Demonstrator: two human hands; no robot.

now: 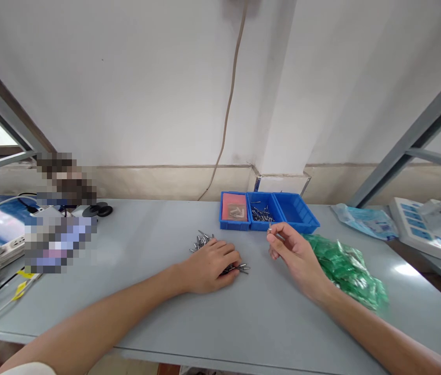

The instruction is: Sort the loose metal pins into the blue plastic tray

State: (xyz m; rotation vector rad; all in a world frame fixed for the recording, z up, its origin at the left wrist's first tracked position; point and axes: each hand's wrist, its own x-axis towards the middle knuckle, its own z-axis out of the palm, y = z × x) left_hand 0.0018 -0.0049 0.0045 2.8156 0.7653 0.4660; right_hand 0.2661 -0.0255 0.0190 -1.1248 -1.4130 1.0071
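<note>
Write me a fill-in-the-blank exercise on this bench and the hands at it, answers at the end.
1. The left hand covers part of a pile of small ____ pieces.
2. The right hand holds a small piece near a row of bins coloured ____.
3. As the camera sees it, the pink item lies in the bin at the ____ end of that row.
4. The crumpled plastic beside the right forearm is coloured ____.

Missing words: metal; blue; left; green.

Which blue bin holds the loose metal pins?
The middle bin: loose pins inside; the left bin shows a pink sheet, the right bin bare blue.
</note>
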